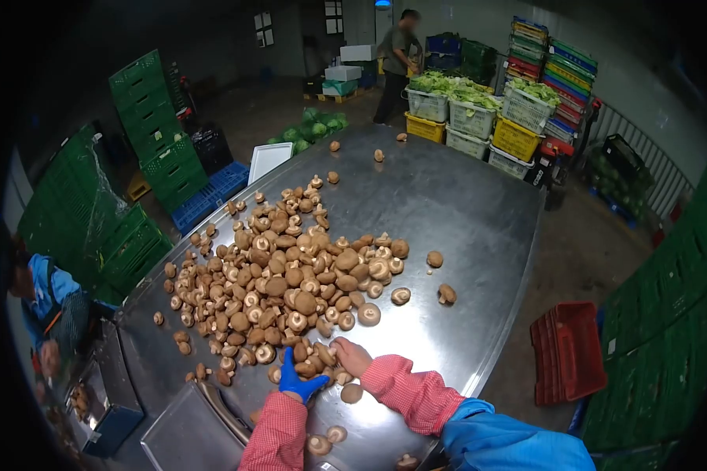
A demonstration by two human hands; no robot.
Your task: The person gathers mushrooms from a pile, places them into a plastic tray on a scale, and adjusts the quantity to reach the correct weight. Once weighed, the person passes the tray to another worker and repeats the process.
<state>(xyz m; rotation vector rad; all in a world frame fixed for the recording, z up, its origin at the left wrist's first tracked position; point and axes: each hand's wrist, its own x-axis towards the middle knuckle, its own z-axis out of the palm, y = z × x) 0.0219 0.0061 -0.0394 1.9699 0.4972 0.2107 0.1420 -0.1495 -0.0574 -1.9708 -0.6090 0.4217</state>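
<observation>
- Far out to the left of the left hand (pixel 298 381): co-worker (pixel 49 302) in a blue top, at the edge of the steel table (pixel 463 204); green crates (pixel 145 118) stacked beyond, well apart.
- Just left of the left hand, nearer the body: flat metal tray (pixel 182 428) lying on the table.
- Left hand: blue glove, red checked sleeve; fingers splayed wide among caps at the pile's near edge; nothing clearly gripped.
- Ahead of the left hand: mushroom pile (pixel 287 282), brown caps and pale undersides mixed, spreading away across the table; near edge touching the glove.
- Right hand (pixel 352 355): bare, just beside the left, fingers curled down onto the same near edge; cannot tell whether closed on a mushroom.
- Between the forearms, nearer the body: a few loose mushrooms (pixel 351 392).
- Ahead and right of the right hand: stray mushrooms (pixel 440 276), apart from the pile.
- Far ahead, past the table: second person (pixel 397 59) standing by baskets of leafy greens (pixel 467 98).
- Far right of the right hand, on the floor: red crate (pixel 569 357).
</observation>
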